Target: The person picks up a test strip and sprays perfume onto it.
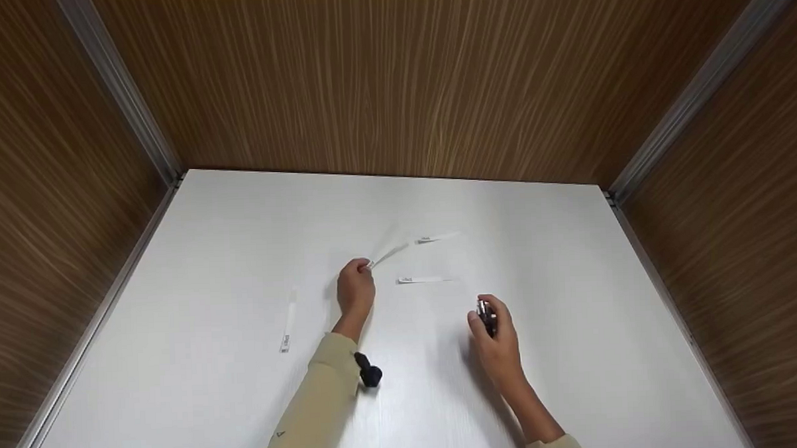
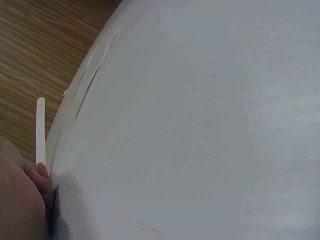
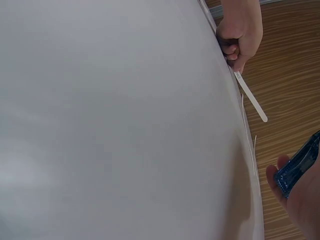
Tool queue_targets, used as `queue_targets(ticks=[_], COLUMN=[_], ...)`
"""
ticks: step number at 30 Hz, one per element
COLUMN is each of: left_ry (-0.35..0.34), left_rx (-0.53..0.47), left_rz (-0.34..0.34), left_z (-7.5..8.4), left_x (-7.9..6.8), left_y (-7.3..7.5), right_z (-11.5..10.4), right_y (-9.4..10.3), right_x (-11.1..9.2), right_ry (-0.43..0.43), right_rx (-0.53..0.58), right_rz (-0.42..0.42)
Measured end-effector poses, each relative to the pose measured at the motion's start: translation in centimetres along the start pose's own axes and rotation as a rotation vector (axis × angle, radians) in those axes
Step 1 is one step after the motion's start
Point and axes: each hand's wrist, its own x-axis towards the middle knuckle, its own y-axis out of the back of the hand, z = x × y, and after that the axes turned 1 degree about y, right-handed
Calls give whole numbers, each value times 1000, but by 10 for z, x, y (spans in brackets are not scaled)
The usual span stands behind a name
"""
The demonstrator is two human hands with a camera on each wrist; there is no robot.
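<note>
white table [image 1: 240,256] | head: three loose strips [image 1: 425,279] | right wrist: blue clip [image 3: 299,165]

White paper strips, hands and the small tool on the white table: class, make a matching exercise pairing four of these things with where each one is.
Things
1. left hand
2. right hand
3. white paper strip lying alone on the left
4. small black camera on the left wrist

Places or states
A. lies flat on the white table, away from both hands
B. pinches a thin white strip by one end
C. sits against the beige sleeve
D. holds a small dark metal tool

Pairs: 1-B, 2-D, 3-A, 4-C
</note>
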Motion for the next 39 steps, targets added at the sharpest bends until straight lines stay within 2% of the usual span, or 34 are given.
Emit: queue_targets(ticks=[14,21,32,39], left_ry=[52,81,116,110], left_rx=[-65,-119,-177,-263], left_rz=[-26,-110,-167,-200], left_z=[1,2,6,8], left_x=[-2,-8,-23,-34], left_y=[6,9,17,23], right_z=[0,-2,-2,27], right_y=[-2,-4,-5,-9], right_x=[-2,-4,-4,7], right_ry=[-1,1,14,43], right_rx=[-3,15,21,23], right_rz=[5,1,8,28])
